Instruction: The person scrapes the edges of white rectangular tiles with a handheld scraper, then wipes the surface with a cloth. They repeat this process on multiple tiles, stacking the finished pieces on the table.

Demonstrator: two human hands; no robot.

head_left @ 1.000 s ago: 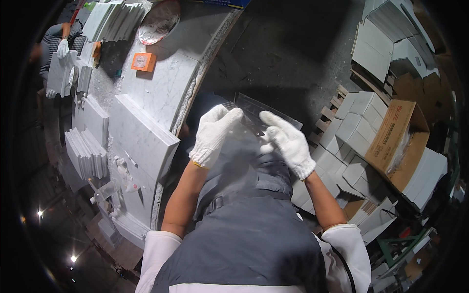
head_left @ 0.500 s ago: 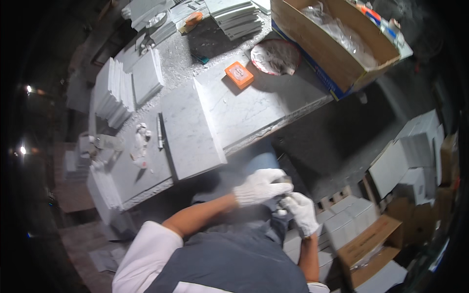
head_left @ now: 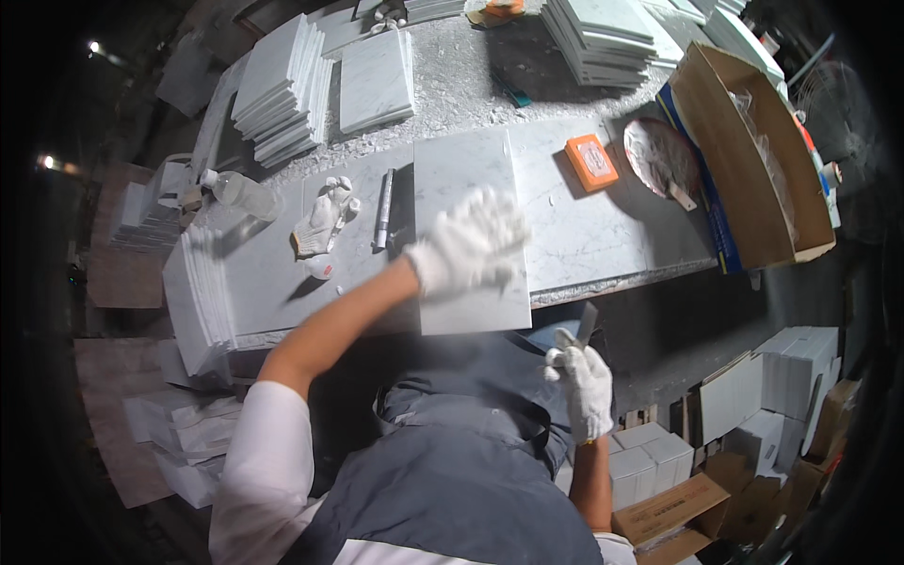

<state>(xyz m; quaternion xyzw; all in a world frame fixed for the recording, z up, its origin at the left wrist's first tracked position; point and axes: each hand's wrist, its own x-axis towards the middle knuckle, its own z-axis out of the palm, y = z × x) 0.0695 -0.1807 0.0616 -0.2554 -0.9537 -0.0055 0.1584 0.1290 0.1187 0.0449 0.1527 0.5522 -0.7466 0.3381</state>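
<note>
Marble tile (head_left: pixel 471 307) is seemingly wiped by splayed left hand (head_left: pixel 471 243), grey blade (head_left: pixel 588 323) gripped near it by right hand (head_left: pixel 586 391), steadiness presumably required next

The head-worn fisheye looks down over both hands (head_left: pixel 471 243).

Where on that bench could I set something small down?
Mostly bare marble lies between the slab under the left hand, the orange box and the carton. Crowded: left, with bottle, loose glove and slim silver tool; farther back, tile stacks.
</note>
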